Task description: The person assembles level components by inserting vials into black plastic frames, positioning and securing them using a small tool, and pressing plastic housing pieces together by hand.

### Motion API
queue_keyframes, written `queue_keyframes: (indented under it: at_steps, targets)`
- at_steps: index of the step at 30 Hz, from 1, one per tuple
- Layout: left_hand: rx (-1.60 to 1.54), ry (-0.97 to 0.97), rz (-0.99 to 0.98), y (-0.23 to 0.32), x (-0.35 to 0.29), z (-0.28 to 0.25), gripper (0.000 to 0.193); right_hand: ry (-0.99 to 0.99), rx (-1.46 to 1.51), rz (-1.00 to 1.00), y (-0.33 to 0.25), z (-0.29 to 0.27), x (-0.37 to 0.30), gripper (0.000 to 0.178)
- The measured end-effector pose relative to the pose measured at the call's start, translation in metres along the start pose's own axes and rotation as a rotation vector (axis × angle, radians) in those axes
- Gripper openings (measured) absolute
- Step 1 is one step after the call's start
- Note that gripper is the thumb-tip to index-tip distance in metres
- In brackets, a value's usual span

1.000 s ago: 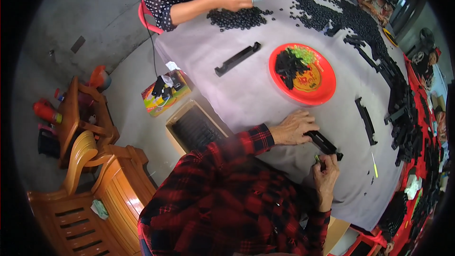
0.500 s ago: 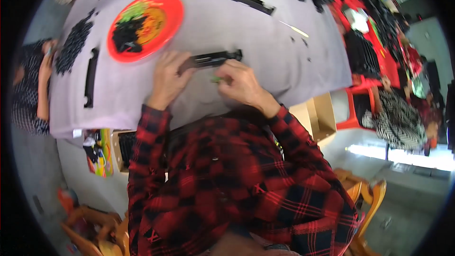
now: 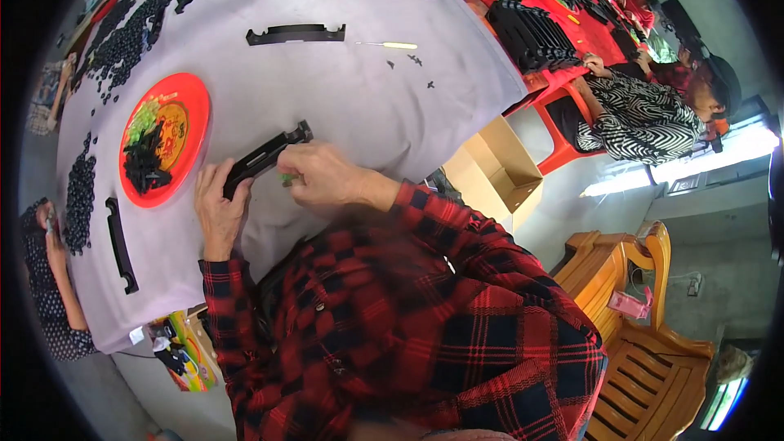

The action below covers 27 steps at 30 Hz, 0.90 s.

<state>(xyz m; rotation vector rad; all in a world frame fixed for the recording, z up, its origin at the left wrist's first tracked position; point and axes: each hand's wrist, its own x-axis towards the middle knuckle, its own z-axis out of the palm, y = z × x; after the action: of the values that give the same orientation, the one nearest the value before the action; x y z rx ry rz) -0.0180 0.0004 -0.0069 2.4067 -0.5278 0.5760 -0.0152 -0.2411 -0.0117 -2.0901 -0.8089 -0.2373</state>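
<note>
My left hand [image 3: 219, 206] is closed round the near end of a long black plastic bracket [image 3: 263, 157], which slants up to the right just above the table. Close to its far end, my right hand [image 3: 327, 176] is curled with a small light-green piece [image 3: 287, 180] pinched in the fingers. Whether the right fingers also touch the bracket I cannot tell. To the left of the hands stands a red plate [image 3: 196, 144] holding small green pieces [image 3: 144, 120] and small black parts [image 3: 145, 165].
A similar bracket [image 3: 296, 33] lies farther back, beside a thin yellow-handled tool [image 3: 398, 45]; another bracket [image 3: 121, 247] lies at left. Many black parts [image 3: 135, 37] cover the far left. An open cardboard box [image 3: 500, 165] stands right of the table; a co-worker [image 3: 645, 114] sits beyond it.
The whole view has swung round, shifting the table and plate leftward and downward. The bracket slants more steeply in the picture. Both hands keep their holds.
</note>
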Motion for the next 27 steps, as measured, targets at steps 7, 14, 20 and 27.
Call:
queue_keyframes:
  at_steps: [7,14,20,27]
  targets:
    - [0.015,0.026,-0.001,0.0,0.001,0.002,0.037,0.134,0.111,-0.033,0.006,-0.01,0.002,0.019]
    - [-0.02,0.038,-0.005,0.005,0.005,0.003,0.037,0.448,0.093,0.251,0.021,-0.072,0.003,0.013]
    - [-0.025,0.045,0.009,0.006,0.004,0.0,0.037,0.558,-0.199,0.392,0.061,-0.118,0.012,0.014]
    - [-0.007,0.039,0.0,0.003,-0.001,0.002,0.038,0.505,-0.078,0.547,0.1,-0.129,0.016,0.014]
